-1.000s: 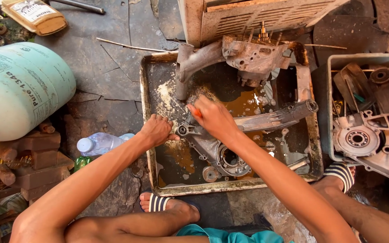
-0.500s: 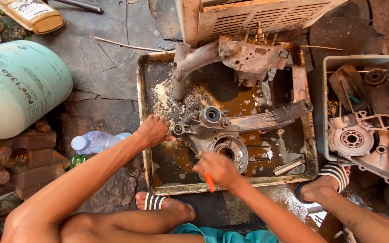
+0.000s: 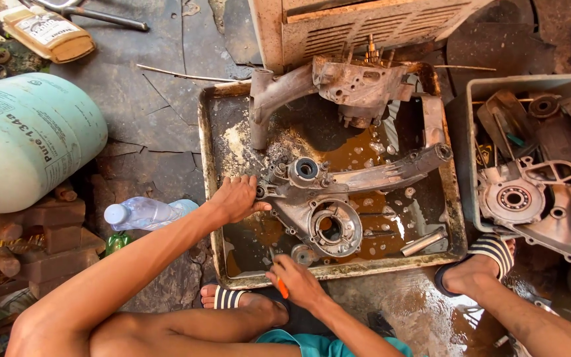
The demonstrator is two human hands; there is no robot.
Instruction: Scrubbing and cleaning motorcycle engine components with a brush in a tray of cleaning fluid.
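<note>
Pale green gas cylinder (image 3: 24, 139) and clear plastic bottle (image 3: 143, 213) on floor, left of metal tray (image 3: 207, 172). Left hand (image 3: 236, 198) at tray's left edge, grip closed on engine casing (image 3: 325, 211) in oily liquid. Right hand (image 3: 299, 281) at tray's near edge, grip holding orange-handled tool (image 3: 279, 283), probably brush.

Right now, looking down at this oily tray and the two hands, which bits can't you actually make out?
- Orange-handled tool, head view: its working end is hidden by the right hand.
- Bottom of the metal tray: murky brown liquid covers it.
- Left hand: its fingertips are hidden behind the engine casing.
- Casing in the grey bin: cut off by the right edge.
- Gas cylinder: cut off by the left edge.
</note>
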